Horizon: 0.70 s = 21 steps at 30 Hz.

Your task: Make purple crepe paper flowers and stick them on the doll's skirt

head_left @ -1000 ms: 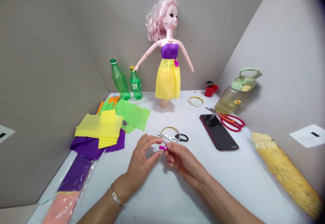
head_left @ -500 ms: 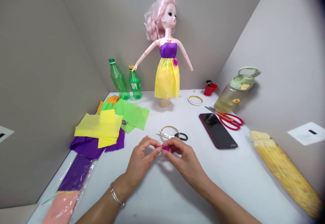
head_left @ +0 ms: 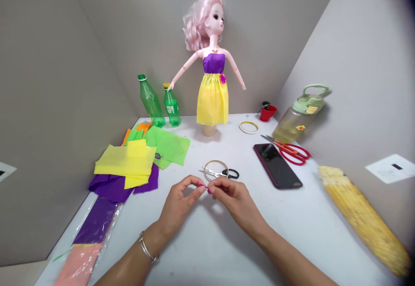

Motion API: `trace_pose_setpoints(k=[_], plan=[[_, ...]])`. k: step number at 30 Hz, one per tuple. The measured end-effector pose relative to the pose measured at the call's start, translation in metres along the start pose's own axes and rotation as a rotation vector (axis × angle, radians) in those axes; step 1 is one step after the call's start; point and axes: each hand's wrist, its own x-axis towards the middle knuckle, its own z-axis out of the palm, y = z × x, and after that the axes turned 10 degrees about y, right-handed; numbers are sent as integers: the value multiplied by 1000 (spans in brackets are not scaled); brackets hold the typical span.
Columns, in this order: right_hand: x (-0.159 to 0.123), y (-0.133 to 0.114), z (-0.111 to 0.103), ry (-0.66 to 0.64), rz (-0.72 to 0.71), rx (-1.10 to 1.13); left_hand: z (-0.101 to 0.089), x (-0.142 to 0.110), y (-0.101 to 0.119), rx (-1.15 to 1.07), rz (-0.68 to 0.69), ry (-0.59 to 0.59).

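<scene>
My left hand (head_left: pixel 180 200) and my right hand (head_left: pixel 236 200) meet above the table, each pinching one end of a small magenta piece (head_left: pixel 208 188). Most of that piece hides behind the fingertips; it looks thin and twisted, and its material is unclear. Just beyond my fingers, small scissors (head_left: pixel 233 173) with black handles lie by a tape roll (head_left: pixel 216 161) seen as a thin ring. Farther back stands a pink-haired doll (head_left: pixel 213 63) in a purple top and yellow skirt, a magenta flower (head_left: pixel 223 78) at its waist.
Yellow sheets (head_left: pixel 126 160), green sheets (head_left: pixel 171 143) and purple sheets (head_left: pixel 110 187) pile up at left, near two green bottles (head_left: pixel 151 104). On the right are a phone (head_left: pixel 278 167), red-handled scissors (head_left: pixel 295 153), a water bottle (head_left: pixel 288 124) and a long yellow bundle (head_left: pixel 363 219). Grey walls enclose the table.
Between my fingertips the magenta piece now shows less and looks narrower. My hands stay almost in place, and the whole view has shifted slightly.
</scene>
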Motion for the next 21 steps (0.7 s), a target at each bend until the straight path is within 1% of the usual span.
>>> trace_pose_setpoints(k=[3, 8, 11, 13, 15, 17, 18, 21], plan=[[0, -2, -1, -11, -8, 23, -1, 1, 0, 3, -22, -12], [-1, 0, 1, 7, 7, -14, -1, 1, 1, 13, -2, -17], [-2, 2, 2, -9, 8, -23, 0, 0, 0, 12, 3, -6], [-1, 3, 2, -16, 27, -14, 1, 0, 0, 9, 8, 10], [-1, 3, 2, -1, 58, 7, 2, -1, 0, 14, 20, 55], [0, 3, 2, 34, 90, 39, 2, -2, 0, 36, 70, 127], [1, 3, 1, 55, 99, 56, 3, -3, 0, 55, 118, 156], [2, 2, 0, 102, 102, 102, 4, -5, -1, 127, 301, 170]])
